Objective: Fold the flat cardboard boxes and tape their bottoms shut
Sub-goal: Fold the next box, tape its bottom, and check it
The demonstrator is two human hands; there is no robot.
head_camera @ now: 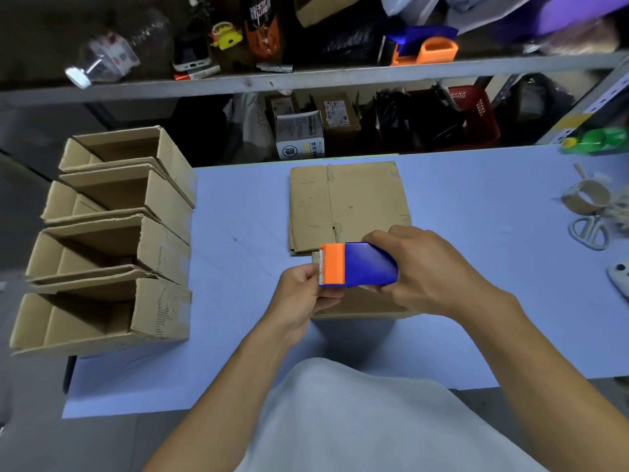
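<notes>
Spreading across most of the view, the blue table (476, 284) carries everything in play, backed by a grey metal shelf (306, 80) crowded with bottles, a spare tape dispenser and parcels. Along the table's left edge sit four folded boxes (112, 240), lying on their sides with their mouths open. A stack of flat cardboard boxes (347, 202) lies at the middle, and nearer the person a box being taped (360, 306) shows only as a strip of cardboard beneath the hands. The right hand (432, 267) is curled round the blue and orange tape dispenser (360, 265), held just above that box. The left hand (303, 287) pinches at the dispenser's toothed orange end, seemingly on the tape's free end, though the tape itself is too faint to see. Scissors (589, 231) and an empty tape core (583, 199) lie well apart at the right.

The likely trouble: the tape end slipping from the pinch and sticking back on itself, fingertips brushing the teeth, or the strip landing skewed off the seam because the box is not held down.
</notes>
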